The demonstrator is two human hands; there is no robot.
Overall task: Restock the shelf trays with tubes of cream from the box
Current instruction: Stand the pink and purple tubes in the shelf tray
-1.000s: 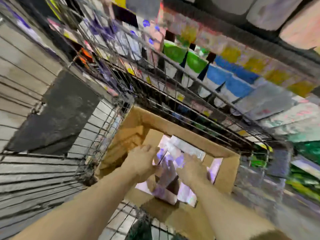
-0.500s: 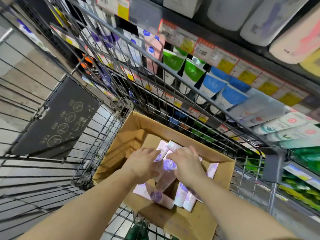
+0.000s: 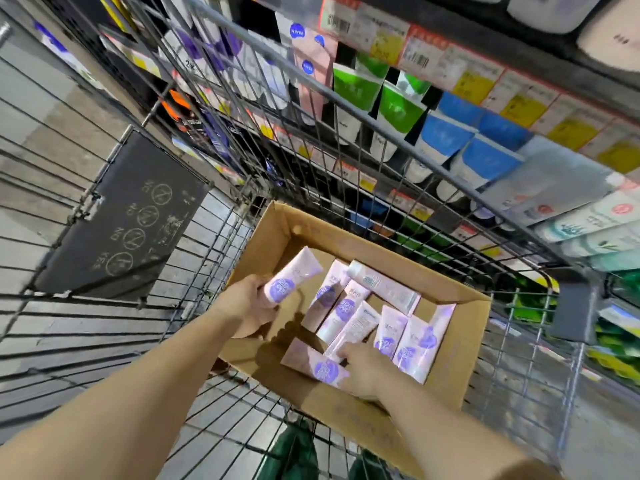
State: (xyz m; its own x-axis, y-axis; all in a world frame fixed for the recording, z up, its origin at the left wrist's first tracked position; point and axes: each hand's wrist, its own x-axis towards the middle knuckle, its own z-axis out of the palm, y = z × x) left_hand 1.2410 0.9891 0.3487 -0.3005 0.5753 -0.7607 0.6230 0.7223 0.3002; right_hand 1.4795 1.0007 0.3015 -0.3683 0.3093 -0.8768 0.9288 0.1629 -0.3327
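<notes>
An open cardboard box (image 3: 460, 344) sits in a wire cart and holds several pink tubes of cream with purple round labels. My left hand (image 3: 247, 304) is over the box's left side, shut on one pink tube (image 3: 291, 277) that points up and to the right. My right hand (image 3: 360, 370) is low in the box, fingers on a tube (image 3: 353, 329) lying in the middle; whether it grips that tube is unclear. Another tube (image 3: 318, 365) lies flat at the box's near edge beside that hand.
The wire cart (image 3: 408, 188) surrounds the box, its right wall between me and the shelves. Shelf trays (image 3: 446, 133) behind it hold green, blue and white tubes under yellow price tags. A black sign (image 3: 128, 223) hangs on the cart's left wall.
My left hand has lifted a tube out to the left. My right hand has dropped lower and nearer in the box. The tubes between the hands are now uncovered.
</notes>
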